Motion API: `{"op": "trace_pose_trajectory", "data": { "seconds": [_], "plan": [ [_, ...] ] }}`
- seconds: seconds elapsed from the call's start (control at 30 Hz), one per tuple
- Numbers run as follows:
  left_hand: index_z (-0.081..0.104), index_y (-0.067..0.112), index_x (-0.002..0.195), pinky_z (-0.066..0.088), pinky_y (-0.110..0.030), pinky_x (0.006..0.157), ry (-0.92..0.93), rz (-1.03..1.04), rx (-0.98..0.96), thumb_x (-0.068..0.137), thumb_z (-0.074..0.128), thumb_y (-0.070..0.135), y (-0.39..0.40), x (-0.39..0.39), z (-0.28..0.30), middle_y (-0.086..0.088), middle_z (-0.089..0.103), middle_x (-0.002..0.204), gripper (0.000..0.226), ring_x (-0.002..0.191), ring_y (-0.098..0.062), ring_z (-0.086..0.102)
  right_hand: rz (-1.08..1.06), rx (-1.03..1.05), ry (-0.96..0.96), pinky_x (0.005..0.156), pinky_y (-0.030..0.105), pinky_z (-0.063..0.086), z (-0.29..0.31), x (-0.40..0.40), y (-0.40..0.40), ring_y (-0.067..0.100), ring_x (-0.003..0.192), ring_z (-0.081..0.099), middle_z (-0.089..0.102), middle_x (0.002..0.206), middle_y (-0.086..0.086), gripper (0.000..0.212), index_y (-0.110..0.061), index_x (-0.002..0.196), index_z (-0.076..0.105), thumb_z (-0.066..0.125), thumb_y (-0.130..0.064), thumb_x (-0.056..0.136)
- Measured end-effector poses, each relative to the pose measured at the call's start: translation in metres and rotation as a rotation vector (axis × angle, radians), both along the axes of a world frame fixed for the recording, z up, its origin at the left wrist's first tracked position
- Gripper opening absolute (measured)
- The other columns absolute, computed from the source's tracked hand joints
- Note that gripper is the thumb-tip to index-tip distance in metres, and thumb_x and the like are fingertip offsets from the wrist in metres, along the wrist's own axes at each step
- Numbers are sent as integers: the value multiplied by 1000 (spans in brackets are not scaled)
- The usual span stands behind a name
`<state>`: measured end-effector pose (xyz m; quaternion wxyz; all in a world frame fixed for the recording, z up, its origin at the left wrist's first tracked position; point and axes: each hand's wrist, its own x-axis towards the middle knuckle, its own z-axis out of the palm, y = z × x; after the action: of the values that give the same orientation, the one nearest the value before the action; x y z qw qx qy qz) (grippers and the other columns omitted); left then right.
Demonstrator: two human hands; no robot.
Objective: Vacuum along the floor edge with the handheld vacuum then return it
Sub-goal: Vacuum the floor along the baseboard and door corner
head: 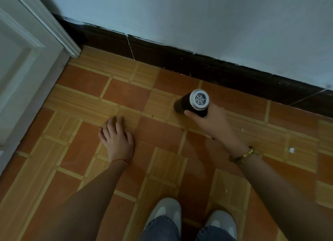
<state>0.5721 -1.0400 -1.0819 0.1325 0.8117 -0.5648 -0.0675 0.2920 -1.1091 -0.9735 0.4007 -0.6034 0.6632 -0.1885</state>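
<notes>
A black handheld vacuum (193, 103) with a round grey vent cap facing the camera points down at the orange tiled floor (162, 136). Its nose touches or nearly touches the tiles a short way in front of the dark baseboard (216, 67). My right hand (209, 120) grips the vacuum's body from below and the right. My left hand (117, 136) hangs over the floor to the left with its fingers straight and relaxed, holding nothing.
A white door frame (59, 35) and door stand at the left, meeting the baseboard in the corner. The pale wall (198, 15) rises behind the baseboard. Small white scraps (291, 150) lie on the tiles at the right. My two grey shoes (165, 213) are at the bottom.
</notes>
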Motion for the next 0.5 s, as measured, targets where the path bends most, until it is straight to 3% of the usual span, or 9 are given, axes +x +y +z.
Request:
{"op": "trace_pose_trajectory", "data": {
  "seconds": [0.07, 0.13, 0.23, 0.3, 0.33, 0.4, 0.5],
  "plan": [
    [43, 15, 140, 14, -59, 119, 12, 2, 2, 95, 46, 18, 1, -1, 1, -13, 40, 147, 46, 140, -36, 29, -47, -16, -28, 74, 9, 35, -1, -8, 5, 5, 107, 54, 61, 120, -10, 63, -24, 136, 47, 70, -48, 82],
    [45, 12, 138, 15, -60, 118, 4, -1, -5, 93, 43, 19, 1, -2, 4, -15, 43, 145, 46, 138, -38, 33, 7, 11, -23, 72, 11, 38, 1, -12, 10, 5, 100, 57, 63, 118, -7, 61, -24, 134, 50, 69, -49, 82],
    [48, 7, 135, 20, -62, 116, -14, -40, -20, 89, 39, 19, -4, -13, 12, -17, 48, 140, 48, 131, -40, 41, 105, 75, -40, 66, 21, 47, 2, -12, 15, 0, 73, 55, 65, 99, -9, 55, -26, 129, 54, 68, -51, 82],
    [47, 7, 135, 21, -60, 116, 19, -89, -33, 90, 38, 20, -14, -30, 19, -17, 48, 139, 47, 129, -39, 42, 67, 80, -72, 65, 25, 48, 1, -11, 17, 1, 68, 55, 60, 86, -16, 53, -26, 127, 54, 68, -50, 82],
    [47, 8, 135, 22, -60, 116, 41, -123, -36, 91, 37, 22, -20, -40, 22, -16, 48, 139, 47, 129, -38, 42, 22, 61, -87, 66, 25, 47, 0, -12, 16, 1, 71, 57, 61, 86, -16, 53, -25, 127, 54, 68, -50, 83],
    [46, 11, 136, 21, -58, 117, 67, -214, -40, 93, 36, 23, -32, -61, 25, -13, 46, 141, 45, 130, -36, 41, -80, -23, -78, 76, 21, 44, -2, -16, 12, 7, 92, 61, 66, 107, -9, 59, -21, 132, 51, 69, -48, 83],
    [44, 13, 138, 19, -59, 118, 86, -338, -37, 93, 47, 17, -47, -88, 22, -12, 44, 144, 46, 135, -34, 37, -187, -136, 10, 83, 18, 43, -5, -29, -1, 13, 112, 59, 65, 124, -2, 67, -18, 137, 48, 69, -50, 82]
  ]
}}
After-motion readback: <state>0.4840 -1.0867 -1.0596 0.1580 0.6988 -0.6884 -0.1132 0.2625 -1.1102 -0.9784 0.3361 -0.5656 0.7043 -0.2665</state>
